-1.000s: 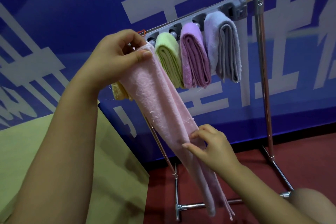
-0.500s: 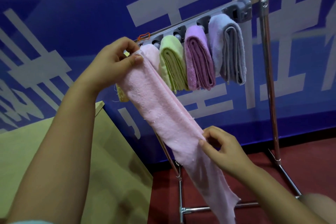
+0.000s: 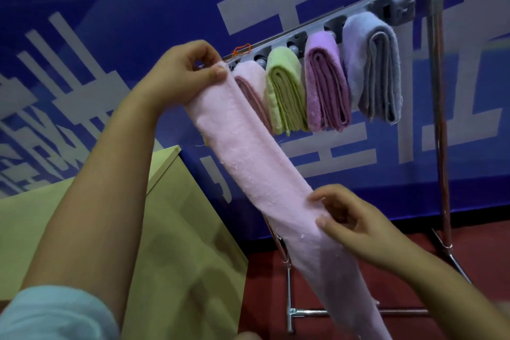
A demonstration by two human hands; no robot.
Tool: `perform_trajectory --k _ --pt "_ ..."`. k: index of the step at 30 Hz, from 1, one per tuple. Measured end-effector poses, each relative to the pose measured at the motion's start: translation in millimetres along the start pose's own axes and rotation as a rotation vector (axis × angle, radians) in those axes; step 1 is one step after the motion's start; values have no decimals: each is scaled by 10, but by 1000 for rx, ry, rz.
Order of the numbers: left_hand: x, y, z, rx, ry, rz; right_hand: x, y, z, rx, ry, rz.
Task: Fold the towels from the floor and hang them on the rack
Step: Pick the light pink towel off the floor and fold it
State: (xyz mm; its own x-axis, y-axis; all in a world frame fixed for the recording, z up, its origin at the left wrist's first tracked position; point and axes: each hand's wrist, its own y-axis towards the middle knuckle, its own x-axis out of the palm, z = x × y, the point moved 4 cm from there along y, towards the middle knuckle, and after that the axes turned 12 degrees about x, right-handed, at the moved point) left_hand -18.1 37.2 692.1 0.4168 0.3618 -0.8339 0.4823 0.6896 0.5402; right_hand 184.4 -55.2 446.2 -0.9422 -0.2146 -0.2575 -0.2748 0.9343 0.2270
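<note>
Pink towel [image 3: 265, 174]: being held out as a long narrow strip in front of the rack [image 3: 438, 124], slanting from upper left down to lower right, its bottom end running out of view.
Left hand [image 3: 182, 74]: pinching the strip's top corner between thumb and fingers, right by the left end of the rail.
Right hand [image 3: 350, 223]: gripping the strip's right edge about halfway down, thumb on the front, fingers curling round the edge.
Already hanging: four folded towels are sitting side by side in the clip bar [image 3: 397, 7], namely a pale pink one [image 3: 249, 83], a green one [image 3: 284, 91], a purple one [image 3: 325, 83] and a grey one [image 3: 372, 69]. Something yellowish is peeking out behind the strip, can't tell what it is.
Progress: I'm guessing this is well along, since four are up and this one is already folded lengthwise.
Still left: looks like it's needing another fold or two across before it's going on the rail. Can't see the floor pile, so no idea how many more are waiting.
Free slots: hard to tell, the left end of the bar is hiding behind the hand.
Other stuff: tan board [image 3: 91, 215] leaning at lower left, blue banner [image 3: 138, 3] behind, red floor [image 3: 408, 254].
</note>
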Motion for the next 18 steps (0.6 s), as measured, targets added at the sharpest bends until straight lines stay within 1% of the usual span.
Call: perform_trajectory --k 3,7,9,11,14,16,18 --pt "146 11 -98 -7 95 45 45 -39 -135 -46 -3 -139" --pt "243 -23 -251 -58 181 181 69 -60 -184 41 39 -306" --pt "288 -41 -312 -99 232 230 71 -70 -205 73 100 -353" --pt "422 -80 -361 -128 315 189 48 -84 -257 87 194 -345" --pt "753 -221 -471 -152 387 55 11 -122 -328 94 275 -360" --pt "983 -394 -615 -199 343 -10 -16 -151 -362 88 326 -377" --pt "1209 -606 -770 -278 247 -62 -49 -162 -394 94 408 -370"
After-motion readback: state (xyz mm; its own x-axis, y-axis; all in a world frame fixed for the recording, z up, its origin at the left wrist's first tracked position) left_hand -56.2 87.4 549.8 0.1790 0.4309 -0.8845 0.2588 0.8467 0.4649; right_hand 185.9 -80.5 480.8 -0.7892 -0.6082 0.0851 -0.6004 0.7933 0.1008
